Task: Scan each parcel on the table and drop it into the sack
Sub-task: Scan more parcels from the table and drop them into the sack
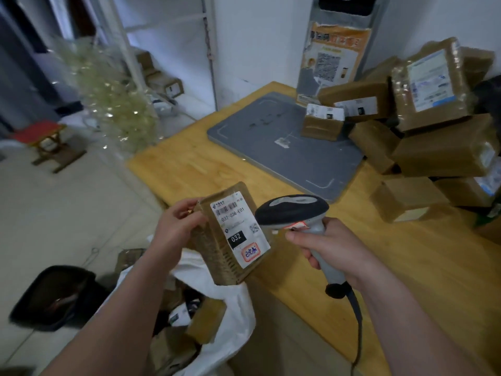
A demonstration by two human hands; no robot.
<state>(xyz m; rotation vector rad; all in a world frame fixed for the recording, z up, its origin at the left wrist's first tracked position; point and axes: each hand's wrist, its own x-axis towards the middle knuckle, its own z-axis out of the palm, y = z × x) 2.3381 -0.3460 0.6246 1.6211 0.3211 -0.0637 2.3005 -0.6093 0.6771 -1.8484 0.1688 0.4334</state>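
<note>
Left hand grips a labelled cardboard parcel above the white sack; right hand grasps the barcode scanner beside its label

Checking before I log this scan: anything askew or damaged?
Only the parcel pile on the table's right: boxes lean tilted on one another, not stacked flat. The held parcel beside the scanner looks intact.

- Piled boxes block the far right.
- The table is bare wood on the near right.
- The sack gapes open, near left.
</note>
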